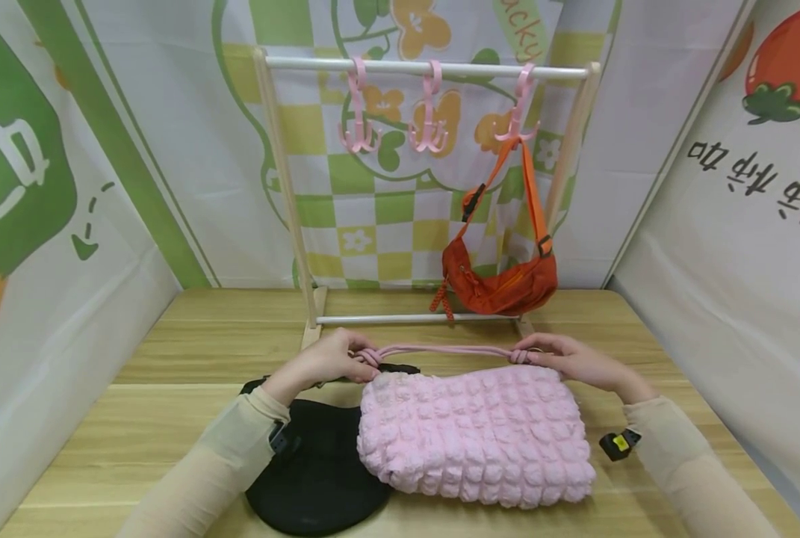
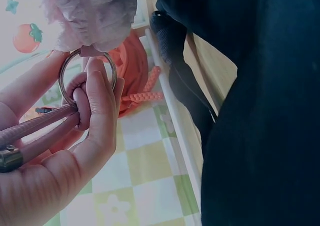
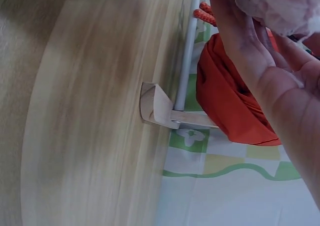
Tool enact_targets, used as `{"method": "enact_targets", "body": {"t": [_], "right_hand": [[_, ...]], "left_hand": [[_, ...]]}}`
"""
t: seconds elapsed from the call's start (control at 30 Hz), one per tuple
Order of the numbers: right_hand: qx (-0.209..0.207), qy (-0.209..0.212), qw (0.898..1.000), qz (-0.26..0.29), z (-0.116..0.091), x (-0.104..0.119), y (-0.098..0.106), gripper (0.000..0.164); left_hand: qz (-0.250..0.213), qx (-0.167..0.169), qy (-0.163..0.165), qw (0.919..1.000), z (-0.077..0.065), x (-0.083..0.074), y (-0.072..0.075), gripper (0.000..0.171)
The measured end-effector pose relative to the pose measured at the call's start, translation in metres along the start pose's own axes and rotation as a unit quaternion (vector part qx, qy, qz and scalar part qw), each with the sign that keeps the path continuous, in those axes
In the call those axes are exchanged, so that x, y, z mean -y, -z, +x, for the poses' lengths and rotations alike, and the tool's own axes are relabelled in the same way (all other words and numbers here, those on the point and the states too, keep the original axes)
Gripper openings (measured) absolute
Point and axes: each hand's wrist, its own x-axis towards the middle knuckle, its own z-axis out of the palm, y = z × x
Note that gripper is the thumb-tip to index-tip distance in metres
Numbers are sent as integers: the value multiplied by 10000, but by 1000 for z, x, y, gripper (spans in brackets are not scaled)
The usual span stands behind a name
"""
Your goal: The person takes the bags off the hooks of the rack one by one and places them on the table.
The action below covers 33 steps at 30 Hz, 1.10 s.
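A pink puffy handbag (image 1: 476,437) lies at the front of the table, its cord handle (image 1: 440,348) stretched along the top. At the handle's left end my left hand (image 1: 329,357) pinches the bag. In the left wrist view, the left hand's fingers (image 2: 100,116) curl about a metal ring (image 2: 60,80) and the knotted cord (image 2: 82,108). My right hand (image 1: 577,362) grips the handle's right end at the bag's upper corner; in the right wrist view the pink fabric (image 3: 280,8) partly hides its fingertips. A black bag (image 1: 315,478) lies partly under the pink one.
Behind stands a rack with a white bar (image 1: 400,66) and wooden posts. Pink hooks (image 1: 429,112) hang from it, the right one bearing an orange bag (image 1: 500,291). Printed cloth walls (image 1: 198,134) enclose the wooden table (image 1: 137,418) at the back and sides.
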Motion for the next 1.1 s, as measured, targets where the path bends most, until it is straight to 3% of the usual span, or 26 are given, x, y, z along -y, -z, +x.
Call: {"method": "enact_targets", "body": {"t": [0.63,1.1], "right_hand": [[139,-109,9998,48,2,-12,1,34],[176,-177,9997,-55,5,-14,-2,34]], "left_hand": [[23,11,368,9993,6,13,1,29],[-15,71,405,9992,4,18,2,24]]}}
